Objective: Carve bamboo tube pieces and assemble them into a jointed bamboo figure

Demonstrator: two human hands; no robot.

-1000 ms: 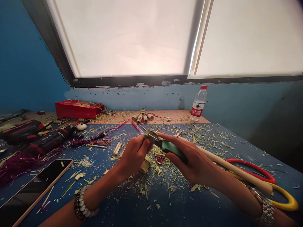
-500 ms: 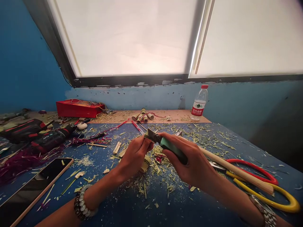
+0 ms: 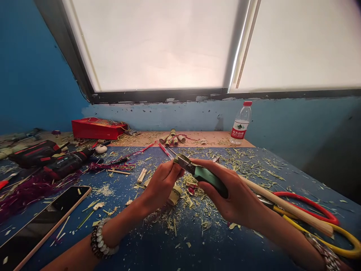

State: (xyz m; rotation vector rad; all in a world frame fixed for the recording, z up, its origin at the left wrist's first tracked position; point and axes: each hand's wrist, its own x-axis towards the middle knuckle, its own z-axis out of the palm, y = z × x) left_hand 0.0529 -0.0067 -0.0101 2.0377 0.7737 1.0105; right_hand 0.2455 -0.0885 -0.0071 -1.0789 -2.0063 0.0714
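Centrally, my left hand (image 3: 161, 183) pinches the greenish bamboo (image 3: 176, 160) at its fingertips; my right hand (image 3: 235, 190) grips the green-handled knife (image 3: 210, 179).

Blue painted wall (image 3: 282, 116), dark-framed window (image 3: 160, 96), blue-topped table (image 3: 214, 244)
Window: two pale, backlit panels (image 3: 158, 45); wall paint chipped below frame; tan board (image 3: 217, 139) along table's far edge; right corner in shadow
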